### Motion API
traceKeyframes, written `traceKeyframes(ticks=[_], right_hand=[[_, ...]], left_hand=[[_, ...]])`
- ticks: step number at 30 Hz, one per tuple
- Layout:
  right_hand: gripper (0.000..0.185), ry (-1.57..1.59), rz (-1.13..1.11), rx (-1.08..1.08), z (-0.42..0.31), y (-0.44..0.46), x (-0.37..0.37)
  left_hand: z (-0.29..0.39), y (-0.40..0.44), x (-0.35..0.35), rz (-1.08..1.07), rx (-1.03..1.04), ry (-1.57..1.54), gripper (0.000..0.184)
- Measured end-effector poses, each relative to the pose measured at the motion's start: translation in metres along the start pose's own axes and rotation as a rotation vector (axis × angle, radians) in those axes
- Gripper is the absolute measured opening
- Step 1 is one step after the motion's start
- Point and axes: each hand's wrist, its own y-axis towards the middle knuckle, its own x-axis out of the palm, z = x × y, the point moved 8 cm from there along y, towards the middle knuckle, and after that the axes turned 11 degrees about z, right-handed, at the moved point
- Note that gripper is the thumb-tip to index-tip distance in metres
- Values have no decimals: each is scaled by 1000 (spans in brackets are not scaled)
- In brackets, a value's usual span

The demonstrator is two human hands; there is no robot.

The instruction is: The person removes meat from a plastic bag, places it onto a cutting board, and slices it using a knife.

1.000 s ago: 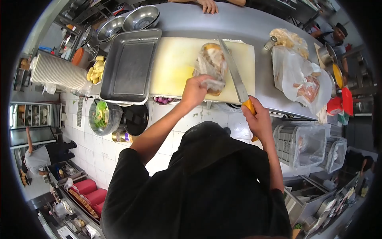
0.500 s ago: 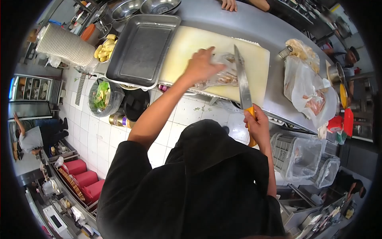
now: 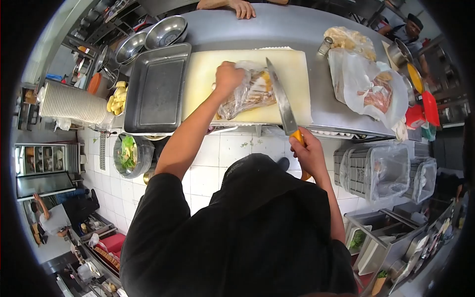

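My left hand (image 3: 229, 78) is closed on the upper left part of a clear plastic bag (image 3: 232, 103). Inside the bag are brown and pale slices that look like meat (image 3: 259, 91). The bag lies on a cream cutting board (image 3: 203, 64). In my right hand (image 3: 310, 150) is a large kitchen knife (image 3: 282, 99) with an orange-yellow handle. Its blade points away from me over the right part of the board, just right of the bag. Whether the blade touches the board I cannot tell.
A dark rectangular tray (image 3: 157, 91) stands left of the board, with metal bowls (image 3: 166, 32) behind it. Right of the board lies a plastic bag of raw meat (image 3: 378, 94). Another person's hand (image 3: 242, 9) rests at the counter's far edge. Plastic-lined crates (image 3: 373, 168) stand below right.
My left hand has gone from spread fingers over the bag to a closed grip on it, and more of the bag's contents shows. The knife stays in my right hand. The view has shifted.
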Motion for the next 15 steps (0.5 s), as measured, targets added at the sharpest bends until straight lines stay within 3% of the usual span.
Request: traceKeyframes(ticks=[3,6,9,10,13,14,15], right_hand=[[41,-39,-58,-75,-1,4,10],[41,-101,-99,-26,1,3,13],[40,-131,-142,-43,-5,1,18],[40,-115,-150,-30,-4,1,21],[40,-102,-165,-15,-1,5,26],[40,-118,-173,-20,-1,6,26],[41,-130,-179,-27,-2,8,28]], left_hand=[[-51,-9,-14,62,-445,-632,9],[-77,-26,-51,244,-512,-1079,4],[-95,-42,-73,394,-545,-1167,8],[-115,-44,-70,416,-572,-1099,3],[-118,-52,-85,471,-336,-446,19],[-86,-67,-103,403,-304,-236,45],[-79,-74,-103,382,-241,-96,52]])
